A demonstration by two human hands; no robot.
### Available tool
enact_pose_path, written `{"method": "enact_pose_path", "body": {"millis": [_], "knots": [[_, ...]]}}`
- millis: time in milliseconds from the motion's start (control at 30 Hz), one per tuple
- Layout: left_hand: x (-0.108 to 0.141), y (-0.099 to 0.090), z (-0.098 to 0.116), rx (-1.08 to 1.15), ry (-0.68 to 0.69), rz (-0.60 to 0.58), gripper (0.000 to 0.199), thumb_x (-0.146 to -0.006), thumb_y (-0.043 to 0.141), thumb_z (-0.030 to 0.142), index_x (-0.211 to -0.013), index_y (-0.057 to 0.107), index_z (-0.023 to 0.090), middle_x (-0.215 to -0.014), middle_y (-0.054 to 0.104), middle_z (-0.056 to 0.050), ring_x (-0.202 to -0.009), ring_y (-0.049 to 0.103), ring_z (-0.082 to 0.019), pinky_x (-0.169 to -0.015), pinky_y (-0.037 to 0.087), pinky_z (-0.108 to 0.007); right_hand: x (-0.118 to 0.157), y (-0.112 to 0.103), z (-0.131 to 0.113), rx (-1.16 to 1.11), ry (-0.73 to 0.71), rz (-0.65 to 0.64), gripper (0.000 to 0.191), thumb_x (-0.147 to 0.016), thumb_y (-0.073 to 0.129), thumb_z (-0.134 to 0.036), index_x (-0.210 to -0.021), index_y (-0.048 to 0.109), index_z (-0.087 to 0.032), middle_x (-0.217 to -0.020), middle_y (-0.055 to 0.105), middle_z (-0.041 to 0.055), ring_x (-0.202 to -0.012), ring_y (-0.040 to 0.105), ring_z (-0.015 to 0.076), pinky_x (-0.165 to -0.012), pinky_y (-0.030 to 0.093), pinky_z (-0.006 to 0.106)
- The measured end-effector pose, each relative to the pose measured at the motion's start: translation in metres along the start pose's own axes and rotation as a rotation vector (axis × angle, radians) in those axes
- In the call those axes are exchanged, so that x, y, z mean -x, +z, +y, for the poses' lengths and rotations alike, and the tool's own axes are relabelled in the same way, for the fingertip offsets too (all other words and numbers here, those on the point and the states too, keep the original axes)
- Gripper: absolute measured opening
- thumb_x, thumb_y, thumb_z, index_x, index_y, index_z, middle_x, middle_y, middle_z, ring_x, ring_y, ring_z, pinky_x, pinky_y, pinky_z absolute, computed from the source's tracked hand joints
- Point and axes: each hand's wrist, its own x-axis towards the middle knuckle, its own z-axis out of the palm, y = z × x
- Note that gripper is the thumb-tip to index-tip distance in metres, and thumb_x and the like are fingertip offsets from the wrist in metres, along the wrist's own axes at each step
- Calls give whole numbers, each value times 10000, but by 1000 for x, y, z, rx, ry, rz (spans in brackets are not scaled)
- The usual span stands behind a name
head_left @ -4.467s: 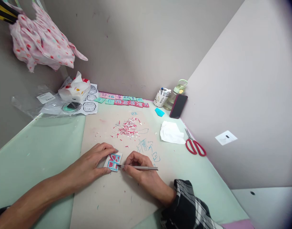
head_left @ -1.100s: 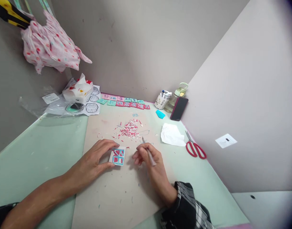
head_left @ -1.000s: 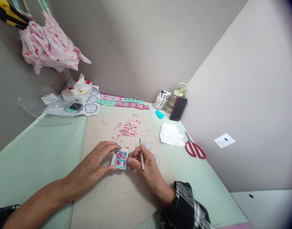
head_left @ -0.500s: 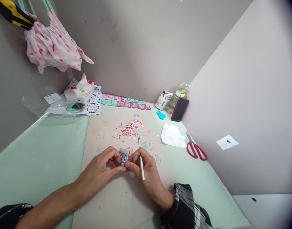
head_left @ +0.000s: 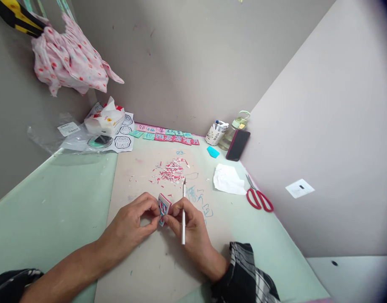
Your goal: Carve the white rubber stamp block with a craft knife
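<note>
A small carved rubber block (head_left: 164, 204), coloured red, white and blue, stands tilted between both sets of fingertips. My left hand (head_left: 134, 220) is closed in a pinch on its left side. From the right, the thumb and fingers of my right hand (head_left: 193, 227) press on the same block. That hand also keeps a slim silver craft knife (head_left: 183, 231) between its fingers, the blade pointing away from me and clear of the block. Just beyond the hands lies a heap of red and white shavings (head_left: 173, 171) on the beige board (head_left: 142, 269).
Red-handled scissors (head_left: 259, 199) and a white tissue (head_left: 228, 179) lie on the right. Behind them are a phone (head_left: 238, 145), a bottle (head_left: 240, 123) and a pen cup (head_left: 216, 132). Lettered tiles (head_left: 168, 138) line the wall. A tissue pack (head_left: 105, 121) sits back left.
The block has been turned and tilted between the fingertips. My left thumb has drawn back a little, and the craft knife has swung more upright, its handle end shifting left.
</note>
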Motion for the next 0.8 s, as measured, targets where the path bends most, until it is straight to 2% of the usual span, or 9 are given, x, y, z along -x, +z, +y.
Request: {"method": "enact_pose_path", "body": {"millis": [133,267,367,433,500,567,633,733,800], "knots": [[-2,-5,1,51,-48,2,146,-886,555,324,-773,575,234,-931,620,6,-833,640,-170,-786,533,-288,-5,-3,-6,-125,59,-3,316,-828,761,-289,-745,461,-236,-663,583,-44,-602,532,135,-587,403,265],[-1,-12,0,126,-107,33,190,-929,578,419,-866,576,240,-909,626,11,-819,644,-173,-716,520,-268,-11,-7,-8,-258,87,-4,364,-803,809,-358,-744,473,-229,-695,595,-42,-633,602,141,-610,462,261],[0,-16,-1,124,-81,67,223,-938,583,448,-871,581,236,-895,630,7,-789,645,-172,-710,530,-274,-13,-8,-7,-297,112,-5,393,-779,835,-403,-740,486,-226,-701,594,-42,-639,617,145,-625,486,268],[0,-16,-3,61,-43,119,211,-942,581,440,-880,590,238,-948,647,-6,-852,668,-194,-783,553,-306,-13,-8,-7,-293,126,4,398,-774,842,-415,-739,494,-226,-701,589,-44,-647,621,147,-637,492,273],[0,-16,-6,-42,10,161,181,-929,615,425,-1013,621,264,-1117,662,-28,-1056,665,-246,-937,545,-370,-13,-9,-7,-279,136,9,396,-778,840,-423,-743,498,-227,-706,594,-41,-655,622,150,-646,490,276],[1,-16,-9,-143,72,137,401,-884,692,392,-1261,579,319,-1359,599,-40,-1290,566,-292,-1082,480,-437,-13,-9,-7,-265,144,-2,403,-782,835,-441,-745,493,-230,-707,602,-39,-651,614,151,-645,483,277],[1,-15,-12,-207,131,59,591,-859,729,330,-1401,492,352,-1473,528,-40,-1379,494,-302,-1129,444,-458,-12,-8,-8,-247,148,-38,418,-781,837,-463,-751,491,-231,-693,604,-42,-627,590,143,-628,468,272],[0,-17,-14,-269,173,-26,497,-878,719,280,-1338,535,320,-1364,592,-43,-1308,533,-291,-1093,461,-444,-11,-10,-10,-215,139,-98,415,-829,798,-526,-778,516,-224,-704,623,-29,-632,596,145,-632,476,275],[-1,-19,-15,-304,184,-31,443,-875,739,294,-1284,567,299,-1295,613,-43,-1267,537,-293,-1078,456,-448,-10,-13,-11,-203,118,-96,384,-928,675,-584,-883,582,-214,-781,684,14,-704,653,172,-690,518,308]]}}
